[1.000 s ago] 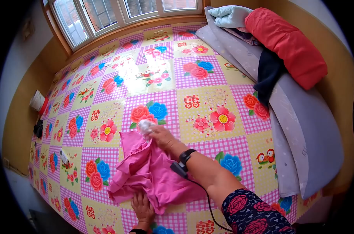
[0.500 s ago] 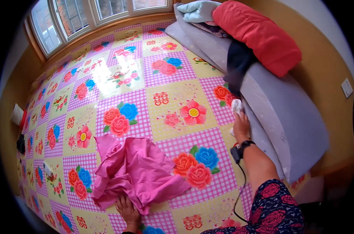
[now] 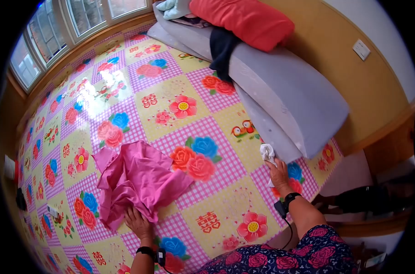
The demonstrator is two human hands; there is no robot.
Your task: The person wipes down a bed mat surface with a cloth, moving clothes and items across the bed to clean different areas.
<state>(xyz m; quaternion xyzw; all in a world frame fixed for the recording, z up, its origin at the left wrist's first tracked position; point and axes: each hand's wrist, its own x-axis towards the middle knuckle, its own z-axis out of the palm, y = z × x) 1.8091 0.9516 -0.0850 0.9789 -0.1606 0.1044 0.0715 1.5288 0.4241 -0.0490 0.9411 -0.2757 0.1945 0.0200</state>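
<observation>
A crumpled pink cloth (image 3: 136,180) lies on the floral patterned bed covering (image 3: 171,123). My left hand (image 3: 138,223) rests at the cloth's near edge with its fingers stretched out and flat, touching it but not gripping. To the right, my right hand (image 3: 279,176) is closed on a crumpled white cloth (image 3: 267,153) and presses it against the covering. Part of the white cloth is hidden under that hand. The hand is just in front of the near end of a folded grey mattress (image 3: 285,100).
On the mattress lie a rolled red quilt (image 3: 244,23), a dark garment (image 3: 222,50) and pale blue bedding (image 3: 173,9). Windows (image 3: 86,18) line the far left. A small white object (image 3: 53,211) lies at left. The covering's edge drops off at right, near a dark chair-like shape.
My right hand has drawn the white cloth toward me along the mattress, to its near end. The view has shifted to the right. My left hand stays by the pink cloth.
</observation>
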